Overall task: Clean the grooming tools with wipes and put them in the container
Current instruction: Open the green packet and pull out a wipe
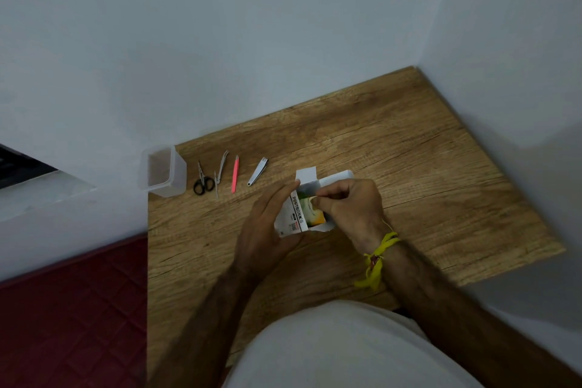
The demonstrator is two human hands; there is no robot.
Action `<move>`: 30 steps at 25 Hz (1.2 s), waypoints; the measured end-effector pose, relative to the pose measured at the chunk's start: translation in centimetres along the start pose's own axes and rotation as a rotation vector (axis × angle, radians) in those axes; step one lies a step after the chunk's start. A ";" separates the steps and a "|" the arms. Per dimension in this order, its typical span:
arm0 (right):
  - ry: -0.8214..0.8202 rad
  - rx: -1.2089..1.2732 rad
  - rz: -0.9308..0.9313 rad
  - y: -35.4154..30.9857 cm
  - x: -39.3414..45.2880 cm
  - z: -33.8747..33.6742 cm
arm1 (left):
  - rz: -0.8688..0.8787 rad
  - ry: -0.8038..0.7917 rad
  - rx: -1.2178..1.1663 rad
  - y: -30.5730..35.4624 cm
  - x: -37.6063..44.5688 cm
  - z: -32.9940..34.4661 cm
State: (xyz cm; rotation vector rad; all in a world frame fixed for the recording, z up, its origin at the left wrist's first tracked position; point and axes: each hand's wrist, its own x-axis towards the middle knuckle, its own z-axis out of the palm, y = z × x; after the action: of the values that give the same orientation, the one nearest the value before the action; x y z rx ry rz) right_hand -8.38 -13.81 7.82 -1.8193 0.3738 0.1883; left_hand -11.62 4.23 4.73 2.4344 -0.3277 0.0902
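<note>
Wood-grain bench (409, 148) set into wall corner. Along far left edge, in row: clear plastic container (162, 171), black-handled scissors (202, 179), steel nipper (220, 170), pink file (235, 173), nail clipper (257, 171). All apart, none touching.

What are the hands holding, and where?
The left hand grips the white box by its side. The right hand pinches the top of the wipe packet inside the box.

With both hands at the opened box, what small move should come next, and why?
Probably draw one wipe out: the right hand pinches at the wipe packet inside the white box the left hand steadies, while the scissors lie untouched.
</note>
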 end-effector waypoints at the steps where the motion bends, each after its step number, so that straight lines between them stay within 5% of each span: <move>1: 0.015 -0.006 -0.008 -0.2 0.1 0.0 | 0.000 0.016 -0.013 0.1 0.0 0.2; 11: 0.050 -0.297 -0.302 -3.1 0.1 -1.1 | -0.104 0.158 -0.234 1.0 1.0 2.4; 23: -0.035 0.308 -0.330 -6.5 -0.5 -2.8 | -0.191 0.184 -0.417 -1.1 0.5 2.8; 30: 0.223 0.388 -0.367 -5.6 1.1 -3.3 | -0.225 0.199 -0.461 0.3 0.3 1.9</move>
State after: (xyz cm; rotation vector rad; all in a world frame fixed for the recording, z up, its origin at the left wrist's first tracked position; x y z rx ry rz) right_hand -5.65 -15.80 13.43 -1.4929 0.2067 -0.3255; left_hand -11.48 2.77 3.47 1.9688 0.0186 0.1397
